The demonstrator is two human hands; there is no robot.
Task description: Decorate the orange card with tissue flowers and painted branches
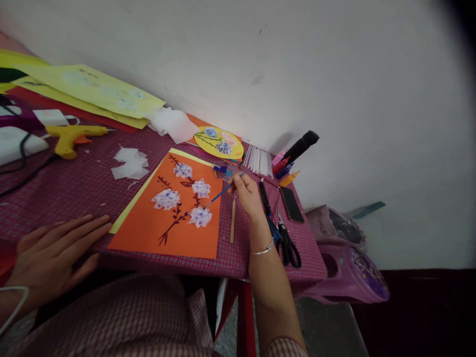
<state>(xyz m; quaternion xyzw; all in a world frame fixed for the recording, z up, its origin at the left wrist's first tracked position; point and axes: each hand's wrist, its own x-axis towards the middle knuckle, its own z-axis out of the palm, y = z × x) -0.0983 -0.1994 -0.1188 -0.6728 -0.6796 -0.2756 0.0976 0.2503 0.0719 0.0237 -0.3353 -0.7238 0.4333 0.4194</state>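
Observation:
My right hand (245,191) pinches a thin blue paintbrush (222,193), its tip close to the lower right flower (200,216) on an orange sheet (148,233). Several white flowers with purple marks and dark painted stems cover the sheet, which lies over a yellow one (122,218). Just behind my right fingers is a clear container with blue paint (222,170). My left hand (65,250) lies flat at the table's front edge, fingers spread, left of the sheets, holding nothing.
A yellow glue gun (70,138) and crumpled white tissue (130,163) are at left. Scissors (286,243), a phone (292,204) and a wooden stick (233,220) lie at right. Behind are a yellow oval card (219,142) and yellow papers (96,94) near the wall.

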